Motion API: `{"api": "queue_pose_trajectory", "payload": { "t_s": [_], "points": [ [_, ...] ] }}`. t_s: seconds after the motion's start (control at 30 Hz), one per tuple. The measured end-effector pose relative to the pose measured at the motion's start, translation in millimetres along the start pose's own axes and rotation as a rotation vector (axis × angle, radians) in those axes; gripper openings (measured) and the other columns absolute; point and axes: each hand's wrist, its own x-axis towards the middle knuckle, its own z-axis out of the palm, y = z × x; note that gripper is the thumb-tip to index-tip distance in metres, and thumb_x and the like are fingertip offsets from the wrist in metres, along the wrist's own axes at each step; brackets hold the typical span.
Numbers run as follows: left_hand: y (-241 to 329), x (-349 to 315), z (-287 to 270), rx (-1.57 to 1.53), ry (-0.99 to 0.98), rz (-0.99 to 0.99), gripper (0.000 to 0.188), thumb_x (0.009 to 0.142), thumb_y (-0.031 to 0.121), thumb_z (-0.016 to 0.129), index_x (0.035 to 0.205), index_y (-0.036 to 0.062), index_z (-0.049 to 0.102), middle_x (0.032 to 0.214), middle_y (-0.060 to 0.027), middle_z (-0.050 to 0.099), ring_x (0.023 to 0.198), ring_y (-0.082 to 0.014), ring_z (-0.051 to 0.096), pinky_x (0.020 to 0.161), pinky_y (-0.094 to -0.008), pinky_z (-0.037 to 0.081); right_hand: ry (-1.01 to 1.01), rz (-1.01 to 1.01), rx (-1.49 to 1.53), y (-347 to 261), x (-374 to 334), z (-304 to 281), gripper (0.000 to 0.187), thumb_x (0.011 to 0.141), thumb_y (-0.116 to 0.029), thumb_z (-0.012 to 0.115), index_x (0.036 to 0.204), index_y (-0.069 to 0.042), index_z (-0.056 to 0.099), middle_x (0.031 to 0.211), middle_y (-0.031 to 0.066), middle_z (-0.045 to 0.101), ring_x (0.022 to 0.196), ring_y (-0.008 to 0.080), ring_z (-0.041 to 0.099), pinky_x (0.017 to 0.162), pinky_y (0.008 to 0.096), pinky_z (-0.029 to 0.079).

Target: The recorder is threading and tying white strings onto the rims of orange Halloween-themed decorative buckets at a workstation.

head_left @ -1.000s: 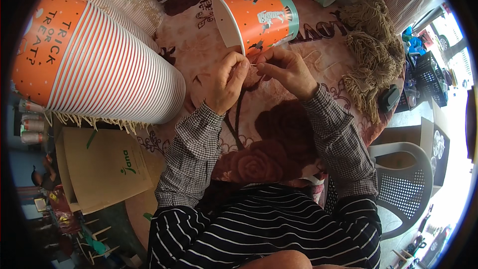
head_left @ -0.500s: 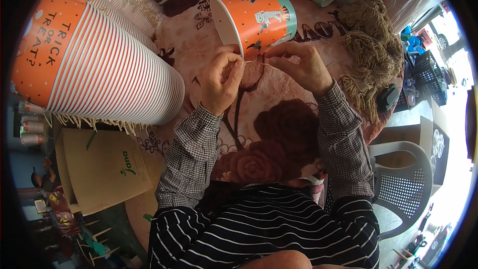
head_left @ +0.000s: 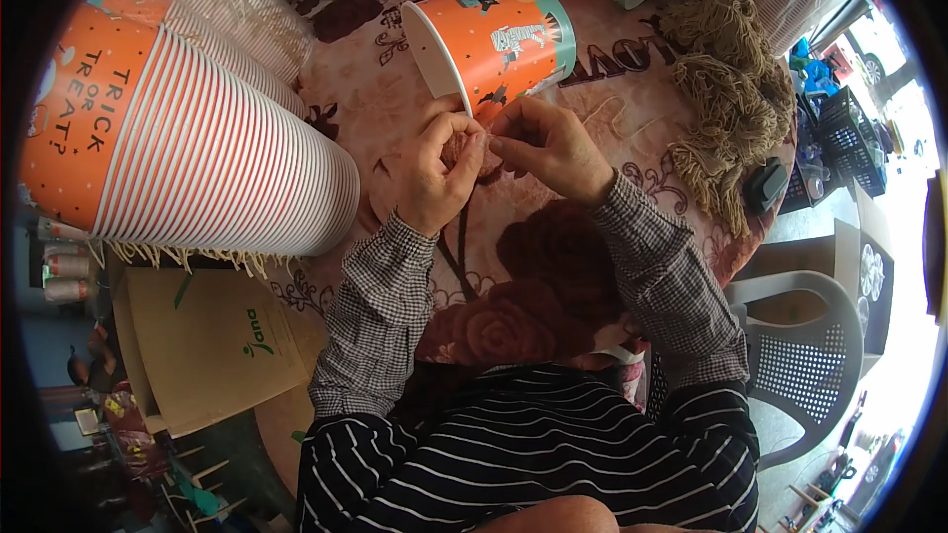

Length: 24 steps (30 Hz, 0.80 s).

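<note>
An orange paper bucket (head_left: 494, 44) with a teal base band and Halloween pictures lies on its side on the table, its open mouth facing left. My left hand (head_left: 439, 168) is closed at the bucket's lower rim, thumb and forefinger pinched together. Close against it, my right hand (head_left: 553, 148) pinches too, its fingertips meeting the left ones just below the bucket. A thin beige cord (head_left: 617, 120) trails on the cloth beyond my right hand. The piece between the fingertips is mostly hidden by them.
A long stack of nested buckets (head_left: 217, 138) lies at the left, with wrapped stacks behind. Beige cords (head_left: 731, 109) lie bundled at the right beside a small black object (head_left: 765, 185). A cardboard box (head_left: 212, 345) stands lower left; a grey plastic chair (head_left: 805, 365) stands lower right.
My right hand has moved left and slightly down to meet my left hand. The cord stretched between them no longer shows. The bucket sits slightly farther left in the view.
</note>
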Motion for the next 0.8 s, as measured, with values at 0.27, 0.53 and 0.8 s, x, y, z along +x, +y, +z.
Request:
{"api": "queue_pose_trajectory", "payload": {
  "t_s": [0.27,0.53,0.8],
  "points": [
    [-9.6,0.9,4.9,0.016,0.039,0.141,0.010,0.081,-0.001,0.064,0.089,0.0000,0.058,0.102,-0.0105,0.058,0.088,-0.0220,0.061,0.076,-0.0301,0.048,0.103,-0.059,-0.096,-2.5,-1.2,0.4,0.015,0.082,-0.008,0.067,0.091,0.001,0.057,0.074,0.0014,0.060,0.067,0.0060,0.056,0.060,0.0233,0.047],
    [-13.3,0.2,6.0,0.058,0.034,0.134,0.009,0.081,0.004,0.063,0.089,0.0012,0.059,0.104,-0.0104,0.058,0.088,-0.0224,0.061,0.074,-0.0295,0.049,0.163,-0.132,-0.321,-0.7,-2.6,3.1,0.012,0.087,-0.009,0.063,0.093,0.001,0.059,0.073,-0.0019,0.056,0.065,0.0030,0.048,0.058,0.0212,0.042],
    [-9.9,2.8,5.0,0.140,0.084,0.305,0.010,0.083,0.003,0.062,0.092,0.0026,0.059,0.116,-0.0110,0.055,0.093,-0.0218,0.059,0.072,-0.0297,0.049,0.143,-0.099,-0.278,-4.7,-3.4,3.6,0.016,0.090,-0.014,0.061,0.094,0.001,0.059,0.072,-0.0014,0.056,0.063,0.0035,0.048,0.057,0.0222,0.042]
  ]
}}
